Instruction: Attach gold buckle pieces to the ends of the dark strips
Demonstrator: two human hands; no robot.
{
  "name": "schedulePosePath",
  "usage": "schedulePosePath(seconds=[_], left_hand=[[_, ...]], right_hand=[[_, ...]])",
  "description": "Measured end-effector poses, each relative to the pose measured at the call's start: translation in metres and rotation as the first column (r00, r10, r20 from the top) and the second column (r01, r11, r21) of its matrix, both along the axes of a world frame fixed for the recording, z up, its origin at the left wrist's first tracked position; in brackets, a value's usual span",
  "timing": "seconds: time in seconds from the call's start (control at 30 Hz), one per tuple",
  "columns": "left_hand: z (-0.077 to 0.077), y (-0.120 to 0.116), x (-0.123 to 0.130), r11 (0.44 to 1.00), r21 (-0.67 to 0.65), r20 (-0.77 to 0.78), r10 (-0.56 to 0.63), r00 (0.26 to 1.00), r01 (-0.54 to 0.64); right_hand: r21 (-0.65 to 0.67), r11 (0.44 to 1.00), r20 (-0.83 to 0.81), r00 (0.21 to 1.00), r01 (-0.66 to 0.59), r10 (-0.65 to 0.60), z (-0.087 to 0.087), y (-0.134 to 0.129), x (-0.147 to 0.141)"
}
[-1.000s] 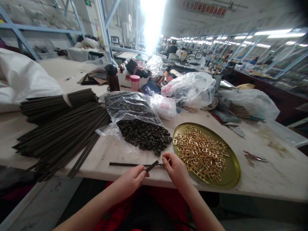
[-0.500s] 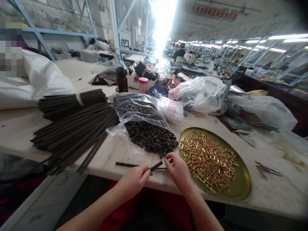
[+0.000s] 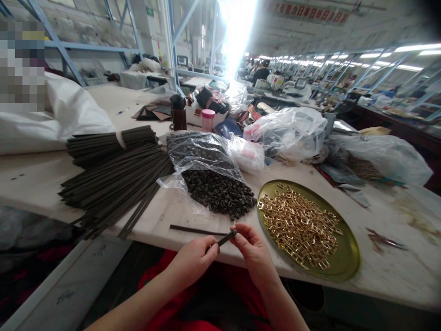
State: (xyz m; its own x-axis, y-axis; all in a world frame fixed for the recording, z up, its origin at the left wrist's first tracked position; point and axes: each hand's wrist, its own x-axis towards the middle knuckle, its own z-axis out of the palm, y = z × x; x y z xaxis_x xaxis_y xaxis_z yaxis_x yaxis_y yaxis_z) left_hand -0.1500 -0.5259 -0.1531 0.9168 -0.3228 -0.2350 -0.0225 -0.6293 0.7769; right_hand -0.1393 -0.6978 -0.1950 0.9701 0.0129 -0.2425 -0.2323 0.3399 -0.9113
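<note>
Between thumb and fingers, my left hand (image 3: 198, 257) grips a narrow dark strap (image 3: 225, 238). My right hand (image 3: 248, 243) pinches a small dark loop (image 3: 234, 233) at the strap's far end; whether the loop is around the strap is hard to make out. Behind my hands, a second dark strip (image 3: 193, 229) lies on the table, its right end hidden by my fingers. A heap of similar dark loops (image 3: 220, 195) spills from a clear plastic bag (image 3: 203, 149) just beyond. Right of my right hand sits a gold-coloured round tray (image 3: 347, 257) with many gold metal buckles (image 3: 299, 225).
Bundled dark straps (image 3: 113, 179) overhang the front edge on the left. Pliers (image 3: 387, 240) lie at the right. A dark bottle (image 3: 178, 112), a pink-lidded jar (image 3: 207, 120) and plastic bags (image 3: 289, 131) stand farther back. A white sack (image 3: 76, 110) is at far left.
My right hand has drawn back from the edge of the loop heap to the strap's end, and a dark loop now shows in its fingertips. My left hand still holds the strap. The view has shifted slightly.
</note>
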Motion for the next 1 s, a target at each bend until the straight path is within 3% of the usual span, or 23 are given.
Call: schedulePosePath(seconds=[0.13, 0.23, 0.33, 0.53, 0.6, 0.7, 0.73, 0.8, 0.83, 0.9, 0.97, 1.0], left_hand=[[0.006, -0.004, -0.002, 0.999, 0.018, 0.019, -0.036, 0.999, 0.035], [0.003, -0.007, -0.003, 0.996, -0.086, 0.013, 0.003, 1.000, -0.002], [-0.001, -0.009, -0.004, 0.983, -0.168, -0.035, 0.064, 0.997, -0.069], [-0.005, -0.011, 0.000, 0.954, -0.288, -0.093, 0.057, 0.994, -0.082], [-0.007, -0.009, 0.005, 0.948, -0.312, -0.083, 0.039, 0.996, -0.063], [-0.013, -0.005, 0.013, 0.953, -0.292, -0.059, 0.064, 0.996, -0.079], [-0.016, -0.004, 0.015, 0.955, -0.279, -0.065, 0.087, 0.994, -0.102], [-0.022, -0.004, 0.018, 0.948, -0.284, -0.113, 0.118, 0.987, -0.146], [-0.025, -0.005, 0.019, 0.937, -0.308, -0.148, 0.123, 0.981, -0.164], [-0.031, -0.008, 0.021, 0.906, -0.372, -0.224, 0.125, 0.966, -0.203], [-0.036, -0.011, 0.022, 0.875, -0.417, -0.278, 0.134, 0.951, -0.245], [-0.037, -0.011, 0.023, 0.868, -0.422, -0.292, 0.142, 0.946, -0.261]], right_hand=[[-0.026, 0.999, 0.014, 0.999, -0.040, 0.040, 0.004, 0.008, -0.010], [0.008, 0.997, 0.014, 0.997, -0.076, 0.076, 0.010, 0.014, -0.015], [0.024, 1.000, 0.001, 1.000, -0.019, 0.019, 0.013, 0.016, -0.015], [0.102, 0.989, -0.001, 0.994, -0.108, 0.108, -0.002, 0.031, -0.019], [0.045, 0.989, 0.063, 0.988, -0.141, 0.138, -0.009, 0.032, -0.020], [-0.274, 0.948, 0.173, 0.962, -0.160, 0.212, -0.011, 0.017, -0.010], [-0.420, 0.899, 0.198, 0.954, -0.126, 0.226, -0.010, 0.009, -0.003], [-0.693, 0.721, 0.246, 0.944, 0.013, 0.219, -0.005, -0.007, 0.015], [-0.805, 0.590, 0.257, 0.935, 0.066, 0.246, -0.002, -0.012, 0.025], [-0.965, 0.247, 0.178, 0.914, 0.090, 0.364, 0.003, -0.015, 0.043], [-0.994, -0.079, 0.041, 0.910, 0.080, 0.413, 0.006, -0.007, 0.057], [-0.980, -0.186, -0.006, 0.914, 0.077, 0.406, 0.007, -0.002, 0.061]])
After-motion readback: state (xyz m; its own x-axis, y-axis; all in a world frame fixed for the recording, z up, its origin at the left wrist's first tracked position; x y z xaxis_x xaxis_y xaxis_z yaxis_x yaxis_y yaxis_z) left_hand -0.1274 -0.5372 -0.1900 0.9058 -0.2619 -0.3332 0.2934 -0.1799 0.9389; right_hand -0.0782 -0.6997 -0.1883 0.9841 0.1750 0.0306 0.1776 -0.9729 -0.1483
